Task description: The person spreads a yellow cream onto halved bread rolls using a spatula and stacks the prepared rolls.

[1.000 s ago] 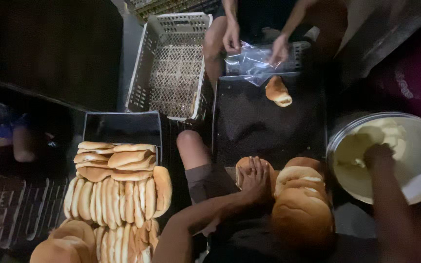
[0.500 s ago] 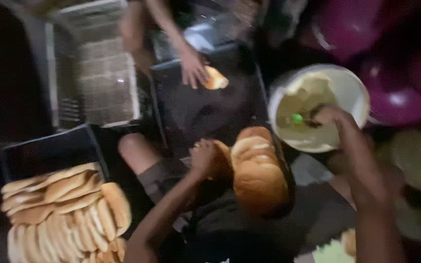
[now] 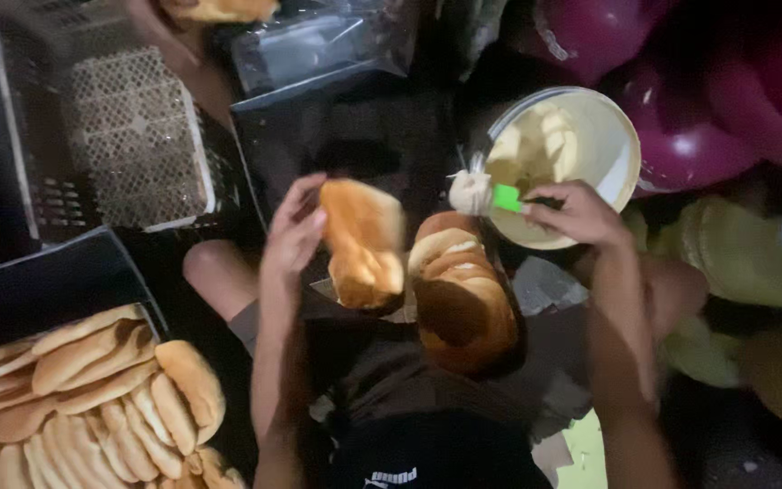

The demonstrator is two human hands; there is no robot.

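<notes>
Left hand (image 3: 293, 237) grips soft, light bun (image 3: 363, 243) by its edge; right hand (image 3: 577, 214) clasps green-handled spreader (image 3: 489, 196) above bucket (image 3: 624, 154)

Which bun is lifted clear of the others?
The bun in the left hand, held open above the lap; the rest sit stacked beside it or in the tray.

golden-brown bun (image 3: 364, 240), green spatula handle (image 3: 506, 197) (bright), white bucket (image 3: 622, 149)

Clear plastic bag (image 3: 319, 45), top centre
</notes>
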